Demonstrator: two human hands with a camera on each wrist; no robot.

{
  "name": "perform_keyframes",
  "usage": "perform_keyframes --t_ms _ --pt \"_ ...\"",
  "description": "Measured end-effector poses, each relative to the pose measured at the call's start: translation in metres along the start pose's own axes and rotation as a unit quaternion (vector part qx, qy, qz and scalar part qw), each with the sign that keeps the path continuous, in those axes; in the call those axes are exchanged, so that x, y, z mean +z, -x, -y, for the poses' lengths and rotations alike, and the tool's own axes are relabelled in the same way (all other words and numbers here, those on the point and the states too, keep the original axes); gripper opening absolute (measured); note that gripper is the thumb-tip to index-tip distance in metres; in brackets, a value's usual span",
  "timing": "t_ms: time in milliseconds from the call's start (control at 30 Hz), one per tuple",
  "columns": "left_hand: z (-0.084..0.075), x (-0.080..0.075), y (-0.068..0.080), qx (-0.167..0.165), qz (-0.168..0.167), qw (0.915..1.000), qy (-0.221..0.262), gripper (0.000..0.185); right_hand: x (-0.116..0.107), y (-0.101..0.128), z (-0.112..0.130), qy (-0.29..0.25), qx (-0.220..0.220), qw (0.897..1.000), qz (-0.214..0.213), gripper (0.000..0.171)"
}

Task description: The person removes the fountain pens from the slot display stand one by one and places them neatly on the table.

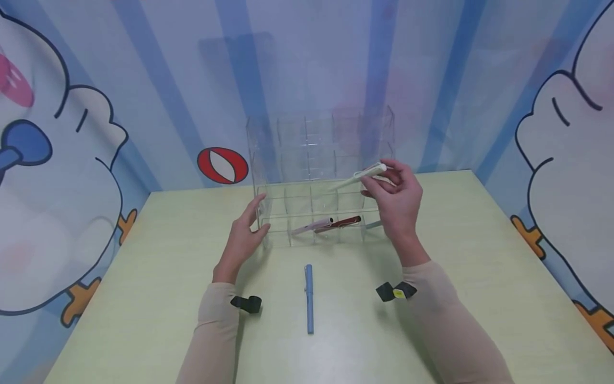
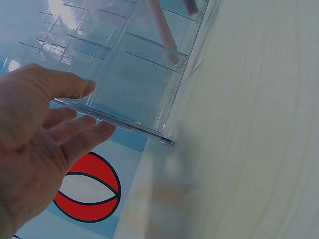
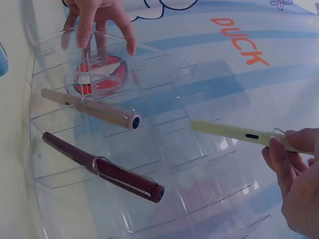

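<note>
The right hand (image 1: 397, 200) is pinching the pale green pen (image 1: 369, 172) by its right end, its long body pointing left toward the clear rack (image 1: 312, 215) the left hand (image 1: 244, 240) is gripping.

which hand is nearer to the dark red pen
Right. The right hand, holding a pale green pen, is up and right of the dark red pen in the head view; the left hand is farther off to its left, gripping the clear rack.

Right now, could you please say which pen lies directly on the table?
The blue pen, on the table outside the clear rack; others are in the rack, except the pale green pen pinched by the right hand.
</note>
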State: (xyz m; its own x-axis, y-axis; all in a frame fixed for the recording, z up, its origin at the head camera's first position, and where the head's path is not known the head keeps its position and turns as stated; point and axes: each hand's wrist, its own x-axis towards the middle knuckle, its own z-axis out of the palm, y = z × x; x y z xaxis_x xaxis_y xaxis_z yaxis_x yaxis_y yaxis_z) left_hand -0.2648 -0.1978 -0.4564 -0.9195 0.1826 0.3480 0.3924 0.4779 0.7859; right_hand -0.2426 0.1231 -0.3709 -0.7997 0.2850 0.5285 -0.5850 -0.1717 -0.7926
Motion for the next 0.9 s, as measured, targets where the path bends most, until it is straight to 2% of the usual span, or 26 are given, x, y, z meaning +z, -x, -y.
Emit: perform_keyframes --t_ms 267,500,600,800,900 --pt "0.001 0.001 0.000 0.000 -0.001 1.0000 -0.003 0.073 0.000 0.003 0.010 -0.063 -0.017 0.998 -0.018 0.042" --pt "0.000 0.001 0.000 -0.008 0.000 0.9999 -0.007 0.073 0.002 0.003 0.012 -0.103 -0.048 0.994 -0.005 0.043" --pt "0.000 0.001 0.000 -0.010 0.000 0.9999 -0.010 0.074 0.003 0.004 0.014 -0.122 -0.045 0.992 0.001 0.044" --pt "0.001 0.001 0.000 -0.014 0.003 0.9998 -0.010 0.074 0.003 0.006 0.019 -0.109 -0.028 0.994 0.015 0.045" --pt "0.001 0.001 -0.001 -0.013 0.002 0.9998 -0.012 0.073 0.002 0.006 0.022 -0.096 -0.005 0.995 0.023 0.045"
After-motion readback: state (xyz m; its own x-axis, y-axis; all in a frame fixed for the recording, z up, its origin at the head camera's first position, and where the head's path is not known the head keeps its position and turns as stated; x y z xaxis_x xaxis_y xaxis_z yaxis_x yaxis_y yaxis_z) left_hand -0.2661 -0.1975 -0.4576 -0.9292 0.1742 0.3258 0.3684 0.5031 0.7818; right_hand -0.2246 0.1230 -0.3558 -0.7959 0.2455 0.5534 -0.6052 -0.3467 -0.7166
